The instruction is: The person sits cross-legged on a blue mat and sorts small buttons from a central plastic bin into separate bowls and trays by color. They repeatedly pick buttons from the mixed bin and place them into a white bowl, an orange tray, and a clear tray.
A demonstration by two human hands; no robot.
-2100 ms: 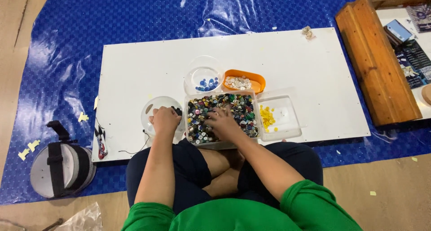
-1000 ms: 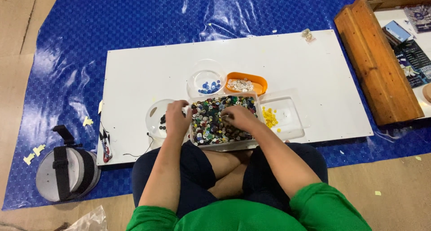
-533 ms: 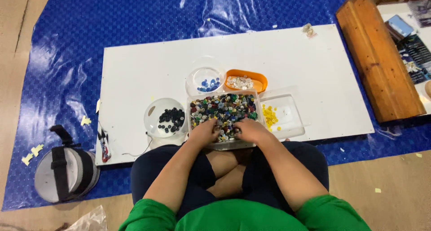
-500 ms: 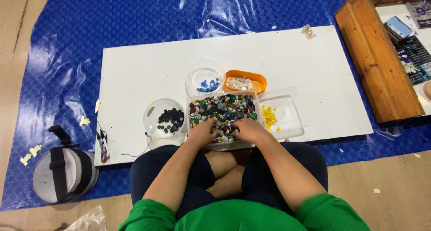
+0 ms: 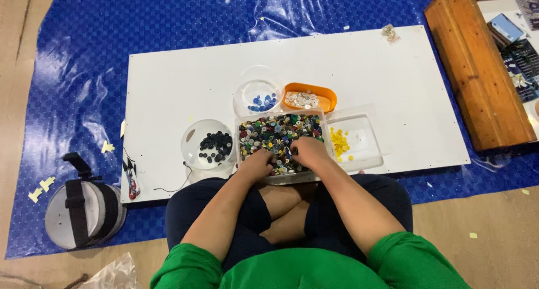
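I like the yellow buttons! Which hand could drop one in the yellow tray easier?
Probably the right hand. It rests in the mixed tray on the side next to the yellow tray; the left hand is farther away.

A blue plastic tarp covered the floor. A long wooden crate sat at the right edge; a round grey strapped case lay lower left.

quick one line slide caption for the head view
Both hands, left hand and right hand, dig in a tray of mixed buttons on a white board.
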